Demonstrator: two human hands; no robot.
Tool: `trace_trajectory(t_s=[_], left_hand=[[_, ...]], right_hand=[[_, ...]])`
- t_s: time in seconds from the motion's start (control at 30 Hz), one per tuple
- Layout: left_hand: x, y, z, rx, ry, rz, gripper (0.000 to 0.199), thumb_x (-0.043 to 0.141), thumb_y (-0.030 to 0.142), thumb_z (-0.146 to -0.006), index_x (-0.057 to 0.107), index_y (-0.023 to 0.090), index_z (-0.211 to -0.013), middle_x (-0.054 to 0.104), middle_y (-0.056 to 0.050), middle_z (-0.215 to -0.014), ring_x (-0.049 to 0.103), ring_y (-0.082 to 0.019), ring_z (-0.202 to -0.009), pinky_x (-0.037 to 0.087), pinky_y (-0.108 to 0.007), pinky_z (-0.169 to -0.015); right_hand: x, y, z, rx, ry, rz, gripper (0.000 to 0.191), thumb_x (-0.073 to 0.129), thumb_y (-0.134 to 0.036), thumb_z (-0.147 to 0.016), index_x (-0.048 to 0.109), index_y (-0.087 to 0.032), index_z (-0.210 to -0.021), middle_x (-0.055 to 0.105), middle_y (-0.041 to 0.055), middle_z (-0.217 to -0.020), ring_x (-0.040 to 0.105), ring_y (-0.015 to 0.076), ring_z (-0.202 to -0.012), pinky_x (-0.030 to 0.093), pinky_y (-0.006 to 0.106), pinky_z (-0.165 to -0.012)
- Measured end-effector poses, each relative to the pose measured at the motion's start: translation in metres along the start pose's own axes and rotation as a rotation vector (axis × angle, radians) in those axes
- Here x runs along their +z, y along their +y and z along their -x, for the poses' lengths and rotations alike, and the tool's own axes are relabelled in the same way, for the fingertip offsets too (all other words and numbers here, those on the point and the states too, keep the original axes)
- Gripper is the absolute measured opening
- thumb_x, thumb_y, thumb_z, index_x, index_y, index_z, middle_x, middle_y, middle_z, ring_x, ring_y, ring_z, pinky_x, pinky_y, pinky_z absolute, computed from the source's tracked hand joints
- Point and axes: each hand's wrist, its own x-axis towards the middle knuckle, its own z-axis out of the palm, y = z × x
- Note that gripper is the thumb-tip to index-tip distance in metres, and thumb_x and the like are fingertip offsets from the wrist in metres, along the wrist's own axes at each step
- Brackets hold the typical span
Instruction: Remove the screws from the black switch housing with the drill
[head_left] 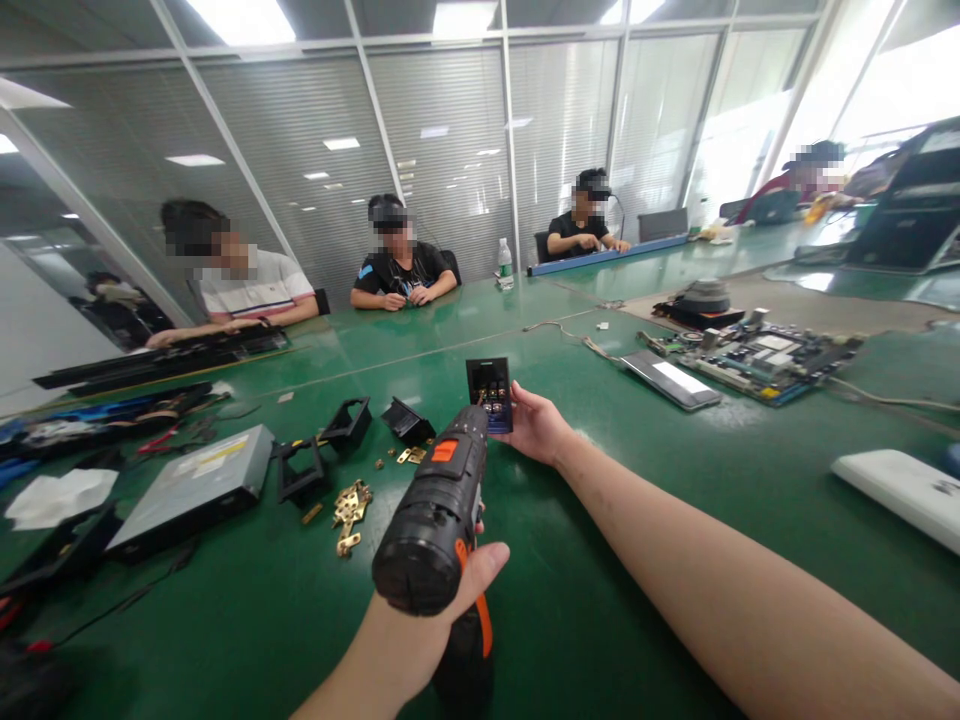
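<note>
My left hand (461, 585) is wrapped round the grip of a black and orange cordless drill (431, 510), its thumb along the right side. The drill points away from me, its front end at a small black rectangular housing (501, 415). Several small metal pieces show inside the housing; whether the bit touches one of them I cannot tell. My right hand (536, 425) grips the housing by its right side and keeps it upright on the table. Left of the drill lie a pile of brass-coloured metal pieces (351, 510) and black plastic frames (300, 472).
A silver disc drive (199, 485) lies at left, near tools and cables. To the right are a circuit board (765, 350), a flat silver device (667, 380) and a white device (900, 490). Other people sit across the green table (637, 620); a water bottle (505, 265) stands there.
</note>
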Motion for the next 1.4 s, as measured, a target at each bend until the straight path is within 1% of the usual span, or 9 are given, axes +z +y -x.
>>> trace_trajectory(t_s=[0.23, 0.33, 0.43, 0.63, 0.8, 0.93, 1.1, 1.2, 1.4], left_hand=[[0.004, 0.008, 0.002, 0.019, -0.002, 0.005, 0.035, 0.088, 0.039, -0.071, 0.070, 0.025, -0.096, 0.073, -0.005, -0.104, 0.070, -0.031, -0.104, 0.051, -0.052, -0.106], [0.002, 0.004, 0.001, -0.003, 0.029, 0.041, 0.039, 0.090, 0.042, -0.069, 0.072, 0.024, -0.098, 0.074, -0.005, -0.104, 0.070, -0.031, -0.102, 0.051, -0.053, -0.106], [0.001, 0.000, -0.001, 0.005, 0.011, 0.033, 0.043, 0.091, 0.047, -0.067, 0.072, 0.024, -0.098, 0.074, -0.006, -0.103, 0.069, -0.032, -0.102, 0.051, -0.054, -0.105], [0.004, 0.004, 0.001, 0.034, 0.030, 0.025, 0.038, 0.088, 0.042, -0.069, 0.072, 0.025, -0.099, 0.074, -0.005, -0.103, 0.070, -0.032, -0.104, 0.051, -0.052, -0.105], [0.004, 0.009, 0.002, 0.047, 0.021, -0.015, 0.035, 0.088, 0.041, -0.069, 0.072, 0.024, -0.096, 0.075, -0.007, -0.101, 0.070, -0.033, -0.104, 0.052, -0.053, -0.105], [0.003, 0.008, 0.002, 0.026, 0.016, -0.007, 0.035, 0.088, 0.039, -0.070, 0.072, 0.024, -0.097, 0.075, -0.007, -0.106, 0.071, -0.033, -0.106, 0.051, -0.053, -0.107], [0.003, 0.007, 0.003, 0.019, 0.018, 0.011, 0.037, 0.088, 0.044, -0.069, 0.073, 0.024, -0.096, 0.076, -0.008, -0.104, 0.071, -0.034, -0.107, 0.052, -0.053, -0.106], [0.003, 0.009, 0.003, 0.030, 0.028, -0.008, 0.036, 0.089, 0.041, -0.068, 0.073, 0.025, -0.096, 0.076, -0.008, -0.106, 0.071, -0.034, -0.107, 0.051, -0.053, -0.107], [0.002, 0.010, 0.002, 0.023, -0.004, 0.028, 0.033, 0.087, 0.040, -0.070, 0.072, 0.024, -0.096, 0.075, -0.006, -0.102, 0.071, -0.032, -0.103, 0.051, -0.053, -0.106]], right_hand=[[-0.007, 0.005, -0.002, -0.035, -0.005, 0.045, 0.033, 0.073, -0.046, -0.086, 0.068, -0.023, -0.110, 0.077, 0.0050, -0.103, 0.070, 0.0217, -0.089, 0.055, 0.035, -0.078], [-0.008, 0.006, -0.002, -0.041, -0.024, 0.054, 0.033, 0.074, -0.045, -0.083, 0.068, -0.024, -0.108, 0.077, 0.0039, -0.102, 0.069, 0.0213, -0.088, 0.054, 0.034, -0.077], [-0.007, 0.005, -0.001, -0.046, -0.017, 0.051, 0.033, 0.075, -0.044, -0.083, 0.067, -0.024, -0.108, 0.076, 0.0031, -0.101, 0.069, 0.0202, -0.087, 0.053, 0.033, -0.076], [-0.003, 0.003, 0.002, -0.052, -0.013, 0.053, 0.033, 0.074, -0.045, -0.084, 0.067, -0.025, -0.109, 0.076, 0.0035, -0.104, 0.069, 0.0214, -0.091, 0.053, 0.033, -0.077], [-0.004, 0.004, 0.001, -0.054, -0.031, 0.064, 0.033, 0.075, -0.046, -0.085, 0.067, -0.025, -0.109, 0.076, 0.0027, -0.102, 0.068, 0.0197, -0.086, 0.051, 0.031, -0.073], [-0.005, 0.005, 0.001, -0.065, -0.045, 0.062, 0.036, 0.076, -0.046, -0.082, 0.066, -0.025, -0.110, 0.075, 0.0022, -0.104, 0.068, 0.0198, -0.088, 0.051, 0.032, -0.075], [-0.006, 0.006, 0.001, -0.073, -0.043, 0.067, 0.036, 0.077, -0.047, -0.081, 0.066, -0.026, -0.109, 0.075, 0.0021, -0.102, 0.068, 0.0202, -0.087, 0.051, 0.032, -0.075], [-0.006, 0.005, 0.001, -0.075, -0.042, 0.065, 0.036, 0.077, -0.046, -0.080, 0.067, -0.026, -0.108, 0.075, 0.0022, -0.102, 0.067, 0.0201, -0.087, 0.051, 0.032, -0.074], [-0.006, 0.005, 0.001, -0.073, -0.034, 0.047, 0.035, 0.077, -0.045, -0.080, 0.067, -0.025, -0.107, 0.075, 0.0031, -0.102, 0.067, 0.0204, -0.086, 0.051, 0.032, -0.073]])
